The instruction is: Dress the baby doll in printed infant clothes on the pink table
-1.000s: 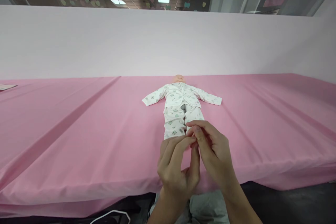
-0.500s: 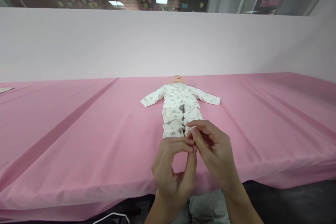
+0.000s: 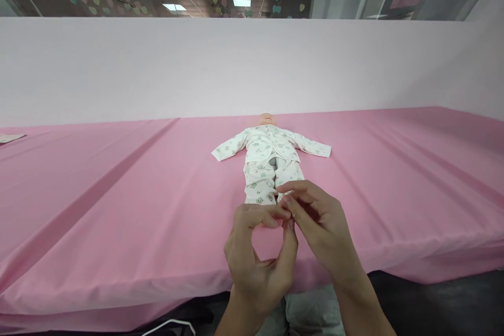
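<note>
A baby doll (image 3: 271, 153) in a white printed top and trousers lies on its back on the pink table (image 3: 118, 194), head away from me and arms spread. My left hand (image 3: 258, 260) and my right hand (image 3: 321, 226) meet fingertip to fingertip just in front of the doll's feet. Both are pinched closed. The left thumb and fingers form a ring, and the right fingers curl over them. The end of the doll's right-side trouser leg is hidden behind my fingers. Whether the pinch holds the hem or something small, I cannot tell.
A pale partition (image 3: 197, 63) runs along the far edge of the table. A sheet of paper (image 3: 10, 138) lies at the far left. Below the front edge are a white cable (image 3: 169, 324) and grey fabric (image 3: 309, 315).
My left hand has sunk slightly and its fingers have arched into a wider ring. The right hand has stayed pinched against it. The doll has not moved.
</note>
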Tool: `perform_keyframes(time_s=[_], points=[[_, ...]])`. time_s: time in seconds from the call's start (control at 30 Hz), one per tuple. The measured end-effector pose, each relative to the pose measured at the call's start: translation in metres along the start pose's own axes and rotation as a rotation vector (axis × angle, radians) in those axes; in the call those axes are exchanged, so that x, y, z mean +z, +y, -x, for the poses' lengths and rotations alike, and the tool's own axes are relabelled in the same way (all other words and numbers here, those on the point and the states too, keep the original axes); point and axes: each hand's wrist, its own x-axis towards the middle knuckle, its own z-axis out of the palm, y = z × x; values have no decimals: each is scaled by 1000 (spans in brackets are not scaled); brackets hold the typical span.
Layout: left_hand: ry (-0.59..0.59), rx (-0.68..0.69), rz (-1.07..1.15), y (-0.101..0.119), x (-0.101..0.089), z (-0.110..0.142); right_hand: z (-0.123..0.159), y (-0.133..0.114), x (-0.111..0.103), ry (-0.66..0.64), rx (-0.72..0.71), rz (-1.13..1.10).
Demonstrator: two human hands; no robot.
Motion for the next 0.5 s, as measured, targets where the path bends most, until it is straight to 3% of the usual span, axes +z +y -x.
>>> perform_keyframes(time_s=[0.23,0.5], points=[[2,44,-87,2,-2,-1,-2,1,-2,-56,6,-45],[-54,316,-455,5,-4,-9,-2,5,-3,-45,11,60]])
